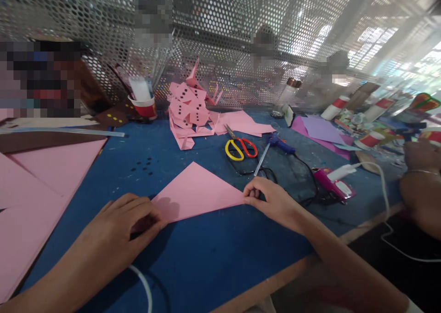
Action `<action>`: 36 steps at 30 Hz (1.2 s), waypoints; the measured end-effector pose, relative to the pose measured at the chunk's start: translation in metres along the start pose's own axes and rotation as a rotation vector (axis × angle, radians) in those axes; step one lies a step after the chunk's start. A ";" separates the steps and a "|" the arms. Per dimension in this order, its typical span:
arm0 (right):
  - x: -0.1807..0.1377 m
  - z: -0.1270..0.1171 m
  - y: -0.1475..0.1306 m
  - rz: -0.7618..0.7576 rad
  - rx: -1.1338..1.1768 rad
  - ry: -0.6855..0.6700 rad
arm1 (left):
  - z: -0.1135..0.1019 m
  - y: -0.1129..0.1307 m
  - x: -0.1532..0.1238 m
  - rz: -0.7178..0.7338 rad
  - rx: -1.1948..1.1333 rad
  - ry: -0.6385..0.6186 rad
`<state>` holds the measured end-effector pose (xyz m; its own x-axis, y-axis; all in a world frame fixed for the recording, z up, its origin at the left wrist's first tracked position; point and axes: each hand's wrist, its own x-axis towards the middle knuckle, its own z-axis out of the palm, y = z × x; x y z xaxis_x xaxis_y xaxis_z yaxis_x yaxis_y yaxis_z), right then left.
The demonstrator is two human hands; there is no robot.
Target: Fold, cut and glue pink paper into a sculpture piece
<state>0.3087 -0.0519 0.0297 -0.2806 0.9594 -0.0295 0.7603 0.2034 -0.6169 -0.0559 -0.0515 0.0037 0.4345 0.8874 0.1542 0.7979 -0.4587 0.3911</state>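
A pink sheet of paper [200,191], folded into a triangle, lies on the blue tabletop with its peak pointing away from me. My left hand [132,223] pinches its left corner between thumb and fingers. At the right corner, the thumb and fingertips of my right hand [267,196] are closed on the paper. Beyond the triangle rest scissors [241,148] with one yellow and one red handle. A blue glue gun [281,145] with a clear glue stick lies to their right. Small black paper squares [143,166] are scattered behind my left hand.
Pink folded paper pieces with black dots [189,106] are heaped at the back. Large pink sheets [37,207] cover the left side. A paper cup [144,107] holds tools. Purple sheets [322,131] and a magenta device with a white cable [334,184] lie right, near another person's arm [422,189].
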 end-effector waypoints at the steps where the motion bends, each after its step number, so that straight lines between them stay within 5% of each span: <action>1: 0.000 0.000 0.000 0.005 -0.001 0.000 | 0.000 0.000 0.000 -0.002 -0.003 -0.001; 36: -0.003 0.000 0.022 -0.069 0.073 -0.019 | -0.001 0.001 0.001 0.023 -0.014 0.039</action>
<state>0.3257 -0.0506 0.0161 -0.3428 0.9394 0.0008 0.6943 0.2539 -0.6734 -0.0547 -0.0512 0.0049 0.4357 0.8780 0.1983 0.7821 -0.4783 0.3994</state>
